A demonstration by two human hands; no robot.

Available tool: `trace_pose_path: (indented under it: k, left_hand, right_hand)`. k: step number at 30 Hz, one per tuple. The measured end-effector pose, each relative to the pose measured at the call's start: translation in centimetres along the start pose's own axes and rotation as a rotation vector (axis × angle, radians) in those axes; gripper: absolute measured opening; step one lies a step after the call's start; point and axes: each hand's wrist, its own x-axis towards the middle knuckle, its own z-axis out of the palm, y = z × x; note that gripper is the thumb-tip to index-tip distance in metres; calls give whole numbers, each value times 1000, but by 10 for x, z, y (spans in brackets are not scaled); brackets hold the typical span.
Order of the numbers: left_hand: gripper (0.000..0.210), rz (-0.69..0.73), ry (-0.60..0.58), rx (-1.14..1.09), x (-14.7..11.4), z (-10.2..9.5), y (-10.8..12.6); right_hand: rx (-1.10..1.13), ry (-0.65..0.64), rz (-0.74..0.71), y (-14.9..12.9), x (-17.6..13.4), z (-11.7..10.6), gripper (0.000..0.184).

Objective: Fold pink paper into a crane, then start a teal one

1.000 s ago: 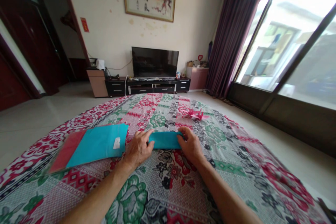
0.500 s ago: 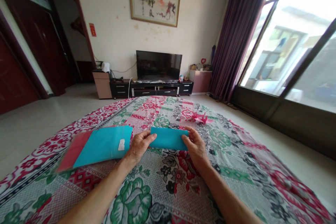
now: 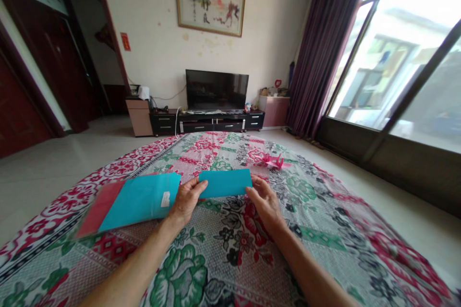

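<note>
A folded strip of blue paper (image 3: 225,183) is held up over the tablecloth, long side across. My left hand (image 3: 188,197) pinches its left end, thumb on the near face and fingers behind. At the other end my right hand (image 3: 265,200) has its thumb at the lower right corner, with the fingers curled by the edge and partly behind it. Left of my left hand lies a clear pack of blue and red paper (image 3: 139,201) bearing a small white label. Beyond my right hand rests a pink folded paper figure (image 3: 275,161).
A flowered cloth (image 3: 230,244) in red, green and grey covers the round table. Past its far edge are a television (image 3: 216,90) on a low black cabinet (image 3: 201,126). Large windows and a purple curtain (image 3: 306,57) are on the right.
The blue paper strip has shifted slightly left and up, and its right end has slid further out of my right hand's grasp. The pack and the pink figure stay put.
</note>
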Motion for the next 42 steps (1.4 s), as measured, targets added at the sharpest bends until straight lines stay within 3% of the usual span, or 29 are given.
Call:
trace_pose_path:
  k: [3, 7, 9, 12, 15, 17, 20, 24, 33, 42]
  left_hand:
    - [46, 125, 74, 182, 2, -2, 1]
    - [63, 599, 185, 657, 0, -4, 6]
    - [64, 812, 132, 854, -4, -2, 8]
    - [42, 930, -80, 1019, -9, 2, 7]
    - [24, 938, -258, 1054, -9, 2, 5]
    - [27, 954, -265, 1057, -7, -2, 5]
    - [35, 975, -285, 1083, -4, -11, 6]
    - [33, 908, -450, 1149, -3, -20, 5]
    - [16, 770, -471, 1148, -2, -22, 4]
    - [39, 420, -242, 1080, -13, -4, 19]
  right_hand:
    - [-249, 35, -253, 3, 0, 0, 10]
    - [-563, 111, -548, -1, -1, -1, 7]
    - [-704, 95, -621, -6, -4, -1, 11]
    - [-789, 22, -651, -13, -9, -1, 12]
    - [-769, -204, -635, -14, -13, -3, 18]
    - [-761, -331, -590, -11, -14, -4, 24]
    - [-774, -423, -536, -5, -13, -6, 25]
    - [-784, -513, -478, 2, -10, -7, 20]
    - [-728, -474, -421, 6, -10, -6, 10]
    - [-624, -273, -199, 1, -8, -9, 31]
